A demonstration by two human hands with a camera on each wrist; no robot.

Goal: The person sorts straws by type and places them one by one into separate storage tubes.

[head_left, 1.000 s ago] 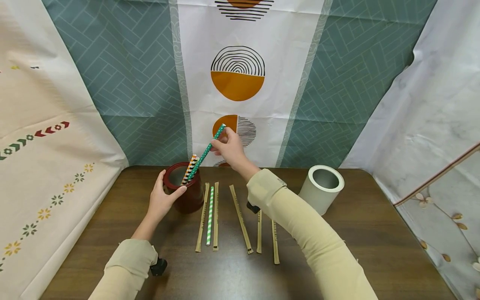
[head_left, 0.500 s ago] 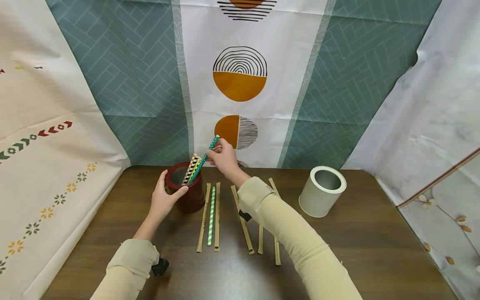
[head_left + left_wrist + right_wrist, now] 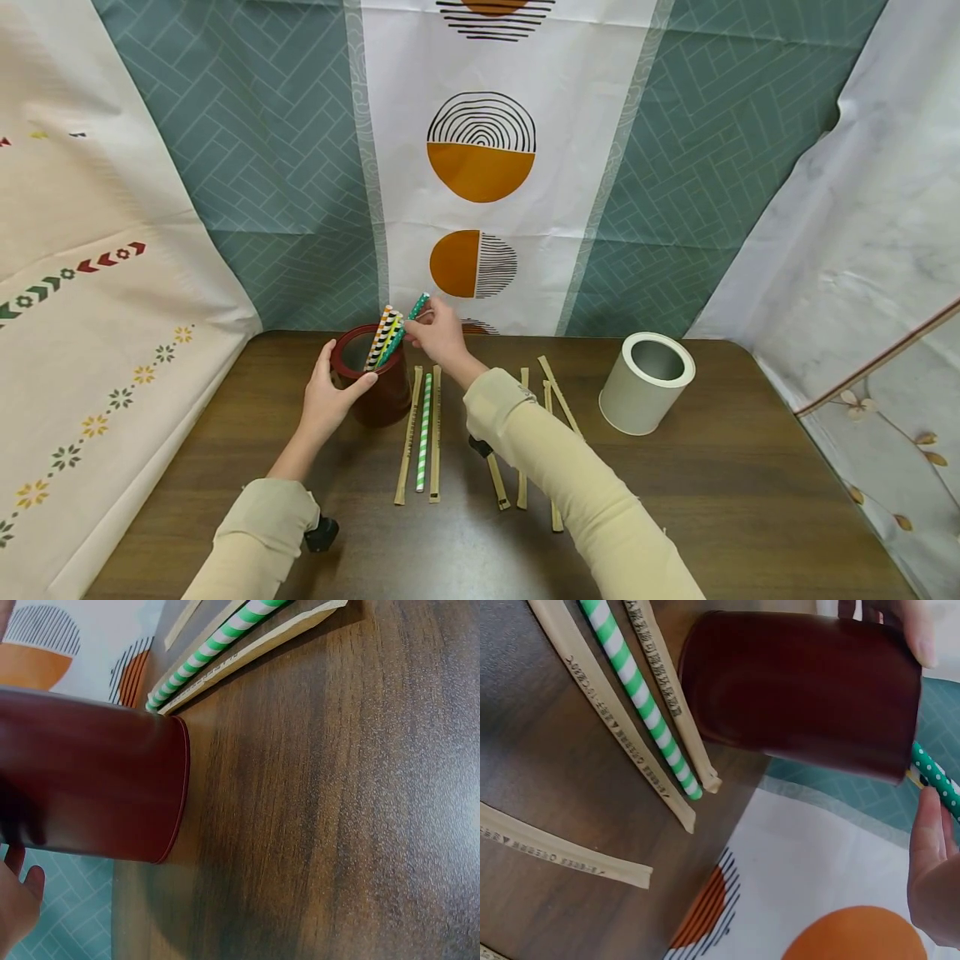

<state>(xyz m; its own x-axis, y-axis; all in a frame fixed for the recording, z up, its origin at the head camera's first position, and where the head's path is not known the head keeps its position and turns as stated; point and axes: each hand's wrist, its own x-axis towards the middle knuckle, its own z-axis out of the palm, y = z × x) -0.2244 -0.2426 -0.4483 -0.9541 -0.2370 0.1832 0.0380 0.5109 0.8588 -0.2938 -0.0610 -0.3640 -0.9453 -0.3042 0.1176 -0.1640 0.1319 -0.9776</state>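
A dark red canister (image 3: 381,402) stands on the table at left in the head view. My left hand (image 3: 327,397) holds it at the rim, thumb in front and fingers round the far left side. My right hand (image 3: 442,335) pinches a green straw with white dots (image 3: 418,305) near its upper end. The straw slants down into the canister's mouth. Beside it several patterned straws (image 3: 379,333) lean inside, black-striped and yellow among them; their lower ends are hidden. In the right wrist view, the dotted straw (image 3: 934,776) passes the canister's rim close to my thumb.
Right of the canister, a green-and-white striped straw (image 3: 424,433) lies between two paper-wrapped straws (image 3: 407,437). Several more wrapped straws (image 3: 558,396) lie further right, partly under my right forearm. An uncovered white canister (image 3: 637,396) stands at right. Patterned cloth (image 3: 300,167) hangs behind the table.
My right hand has moved down and left, and the dotted straw has sunk deeper into the dark red canister. The left hand keeps its hold on the rim.
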